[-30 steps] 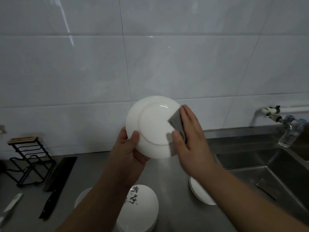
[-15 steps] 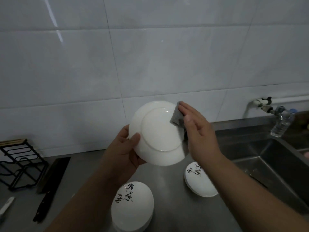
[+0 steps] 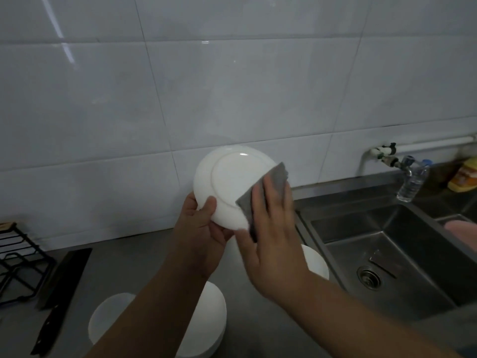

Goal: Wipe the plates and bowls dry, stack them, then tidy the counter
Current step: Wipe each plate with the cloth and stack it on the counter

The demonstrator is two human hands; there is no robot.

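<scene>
As the left hand (image 3: 202, 228) grips the upright plate (image 3: 232, 182), underside toward the camera, the right hand (image 3: 271, 228) presses a cloth (image 3: 275, 177) on it with flat fingers.

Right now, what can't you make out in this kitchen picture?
Head view only:
- Plate front face: turned away, only its underside shows.
- Stacked bowls: partly covered by the left forearm.
- Black rack: cut by the left edge.
- Yellow item: cut by the right edge, too blurred to identify.

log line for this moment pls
step: wiping plate underside | left hand: grips plate rim | right hand: presses grey cloth on plate | counter: bowls waiting
</scene>
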